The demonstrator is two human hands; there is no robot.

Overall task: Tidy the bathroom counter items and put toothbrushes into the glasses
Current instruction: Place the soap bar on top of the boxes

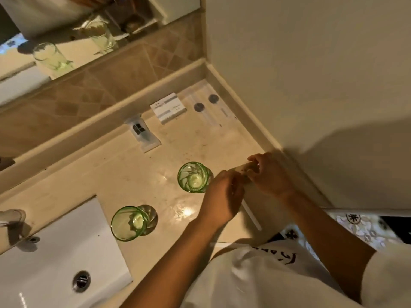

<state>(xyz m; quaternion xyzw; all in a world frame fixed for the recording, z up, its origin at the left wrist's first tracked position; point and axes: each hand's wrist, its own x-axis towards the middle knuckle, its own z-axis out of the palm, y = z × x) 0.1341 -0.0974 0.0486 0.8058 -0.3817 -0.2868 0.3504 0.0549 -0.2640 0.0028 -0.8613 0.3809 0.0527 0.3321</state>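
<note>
Two green glasses stand upright on the beige counter (124, 174): one (194, 177) in the middle, the other (131, 222) nearer the sink. Just right of the middle glass, my left hand (222, 196) and my right hand (270, 174) both grip a long white toothbrush packet (252, 215) that runs toward the counter's front edge. My fingers hide much of the packet. Two more wrapped packets (209, 107) with dark round labels lie flat in the back right corner.
A white sink (55, 263) with a drain and tap is at the lower left. A small white box (169, 107) and a white sachet (143, 134) lie by the backsplash. A mirror is above, and a wall closes off the right side.
</note>
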